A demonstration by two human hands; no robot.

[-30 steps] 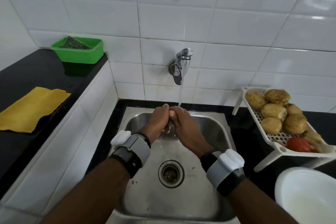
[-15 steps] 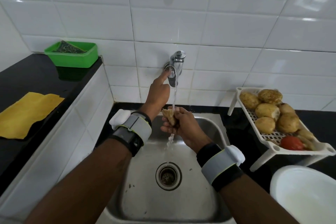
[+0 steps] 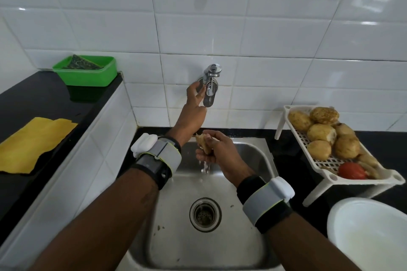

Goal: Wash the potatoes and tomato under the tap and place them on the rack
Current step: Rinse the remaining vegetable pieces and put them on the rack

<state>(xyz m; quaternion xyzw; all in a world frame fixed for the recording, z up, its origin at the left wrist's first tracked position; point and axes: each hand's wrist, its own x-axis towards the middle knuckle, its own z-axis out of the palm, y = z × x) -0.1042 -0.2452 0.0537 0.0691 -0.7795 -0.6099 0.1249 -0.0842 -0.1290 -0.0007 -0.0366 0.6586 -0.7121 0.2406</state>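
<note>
My right hand (image 3: 217, 149) grips a small brown potato (image 3: 202, 141) over the steel sink (image 3: 259, 160), and water drips below it. My left hand (image 3: 195, 103) is raised to the chrome tap (image 3: 211, 83) on the tiled wall, its fingers touching the tap's lever. On the right counter stands a white rack (image 3: 361, 179) with several potatoes (image 3: 321, 133) and a red tomato (image 3: 350, 170) at its near end.
A white bowl (image 3: 370, 231) sits at the lower right by the rack's legs. On the raised black counter to the left lie a yellow cloth (image 3: 33, 143) and a green tub (image 3: 86, 72) holding a scrubber. The sink drain (image 3: 205, 214) is below the hands.
My left hand left the potato and rose to the tap's lever. The water stream from the tap has thinned to drips. My right hand keeps the potato.
</note>
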